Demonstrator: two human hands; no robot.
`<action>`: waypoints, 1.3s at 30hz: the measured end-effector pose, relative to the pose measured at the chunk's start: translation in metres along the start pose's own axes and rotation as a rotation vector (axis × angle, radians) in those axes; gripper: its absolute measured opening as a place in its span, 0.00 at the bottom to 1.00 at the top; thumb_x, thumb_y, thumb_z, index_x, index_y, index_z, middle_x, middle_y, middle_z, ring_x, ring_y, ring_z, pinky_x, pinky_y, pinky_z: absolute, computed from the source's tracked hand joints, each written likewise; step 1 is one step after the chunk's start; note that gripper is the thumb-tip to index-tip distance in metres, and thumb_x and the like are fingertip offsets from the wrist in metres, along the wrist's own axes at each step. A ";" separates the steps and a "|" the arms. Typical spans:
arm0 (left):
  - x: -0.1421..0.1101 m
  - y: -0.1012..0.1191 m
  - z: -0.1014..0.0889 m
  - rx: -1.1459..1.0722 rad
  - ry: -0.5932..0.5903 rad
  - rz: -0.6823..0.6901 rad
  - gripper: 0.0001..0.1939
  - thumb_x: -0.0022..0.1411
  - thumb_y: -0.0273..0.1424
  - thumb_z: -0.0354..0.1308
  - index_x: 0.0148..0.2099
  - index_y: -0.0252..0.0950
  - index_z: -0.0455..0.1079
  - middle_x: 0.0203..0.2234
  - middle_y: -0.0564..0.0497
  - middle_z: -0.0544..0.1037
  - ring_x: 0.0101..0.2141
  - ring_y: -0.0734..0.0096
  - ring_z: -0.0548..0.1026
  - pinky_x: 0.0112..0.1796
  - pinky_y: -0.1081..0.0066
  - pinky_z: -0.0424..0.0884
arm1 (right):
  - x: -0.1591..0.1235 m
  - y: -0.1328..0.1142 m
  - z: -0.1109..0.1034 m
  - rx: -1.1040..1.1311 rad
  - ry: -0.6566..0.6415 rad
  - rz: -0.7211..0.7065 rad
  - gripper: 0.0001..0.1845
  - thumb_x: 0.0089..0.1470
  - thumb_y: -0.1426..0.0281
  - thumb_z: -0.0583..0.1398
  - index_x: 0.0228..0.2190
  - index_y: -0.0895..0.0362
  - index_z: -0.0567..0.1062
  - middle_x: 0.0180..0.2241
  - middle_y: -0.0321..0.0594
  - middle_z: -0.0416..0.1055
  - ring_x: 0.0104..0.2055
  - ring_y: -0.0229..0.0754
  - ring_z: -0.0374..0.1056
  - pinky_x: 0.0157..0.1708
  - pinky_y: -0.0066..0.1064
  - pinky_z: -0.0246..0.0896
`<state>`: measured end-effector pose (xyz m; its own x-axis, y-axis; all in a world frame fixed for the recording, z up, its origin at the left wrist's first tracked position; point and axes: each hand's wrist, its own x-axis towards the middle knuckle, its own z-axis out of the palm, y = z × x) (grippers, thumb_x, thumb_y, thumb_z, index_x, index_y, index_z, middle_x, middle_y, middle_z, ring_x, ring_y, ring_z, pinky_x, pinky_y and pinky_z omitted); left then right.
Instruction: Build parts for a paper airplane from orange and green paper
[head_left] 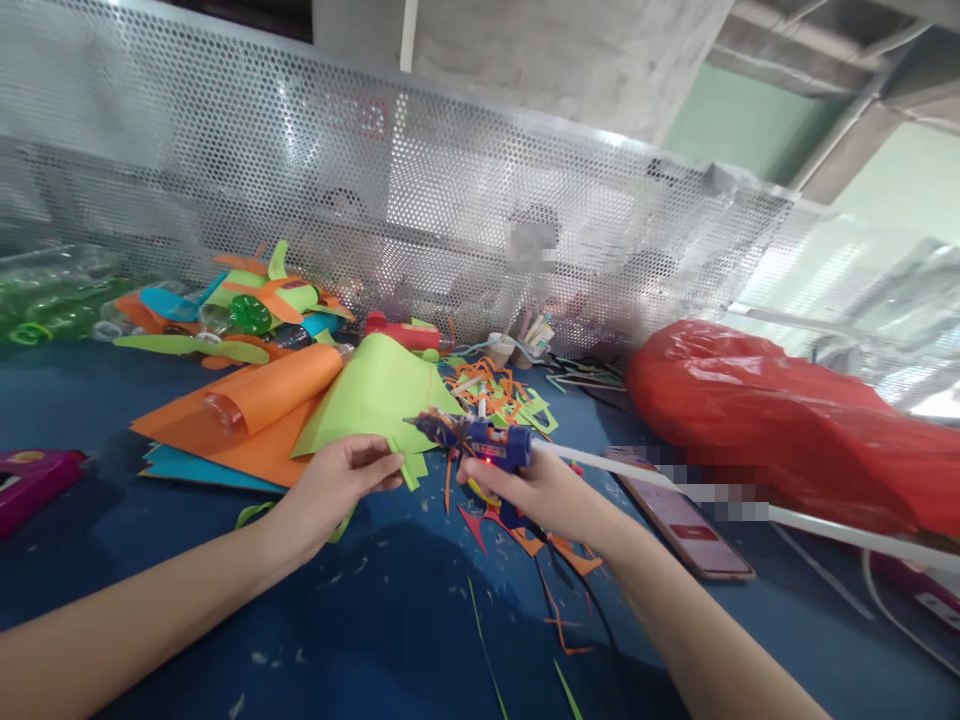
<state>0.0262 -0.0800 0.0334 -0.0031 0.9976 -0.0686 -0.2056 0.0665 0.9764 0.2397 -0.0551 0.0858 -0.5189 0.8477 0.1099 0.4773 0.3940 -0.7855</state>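
My right hand (525, 490) is wrapped round a blue hot glue gun (499, 445), whose nozzle points left and whose small red light is lit. A long white glue stick (630, 466) sticks out of its back end to the right. Between the thumb and fingers of my left hand (341, 485) is a narrow light-green paper strip (405, 465). The nozzle is close to the upper end of the strip; whether they touch I cannot tell. Behind both hands lies a sheet of light-green paper (367, 390).
Orange sheets and an orange paper roll (277, 390) lie left. Paper propellers (191, 346) and green plastic bottles (67, 305) stand behind. Orange paper scraps (510, 395) litter the middle. A phone (690, 520) and a red plastic bag (757, 420) are right. A perforated metal screen (450, 190) borders the table.
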 end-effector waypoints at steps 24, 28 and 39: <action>0.006 -0.003 -0.007 0.075 0.063 0.039 0.15 0.43 0.37 0.69 0.32 0.35 0.72 0.26 0.55 0.76 0.28 0.71 0.76 0.36 0.71 0.72 | -0.009 -0.011 0.014 -0.206 -0.032 -0.069 0.23 0.59 0.54 0.52 0.50 0.51 0.72 0.42 0.37 0.76 0.44 0.46 0.70 0.46 0.38 0.65; 0.007 -0.003 -0.010 0.114 0.038 0.067 0.14 0.46 0.38 0.67 0.33 0.35 0.72 0.27 0.54 0.77 0.30 0.70 0.76 0.36 0.71 0.71 | -0.011 -0.013 0.011 -0.237 -0.048 -0.059 0.23 0.58 0.54 0.53 0.49 0.51 0.72 0.44 0.38 0.75 0.45 0.46 0.70 0.46 0.38 0.65; 0.009 -0.002 -0.012 0.119 0.051 0.120 0.13 0.49 0.38 0.66 0.35 0.35 0.73 0.30 0.52 0.78 0.34 0.67 0.77 0.38 0.71 0.71 | -0.015 -0.015 0.007 -0.284 -0.064 -0.040 0.24 0.58 0.52 0.52 0.48 0.51 0.73 0.43 0.38 0.75 0.43 0.46 0.70 0.44 0.37 0.65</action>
<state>0.0145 -0.0716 0.0284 -0.0707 0.9966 0.0426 -0.0833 -0.0485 0.9953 0.2348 -0.0760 0.0916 -0.5811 0.8087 0.0914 0.6303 0.5183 -0.5780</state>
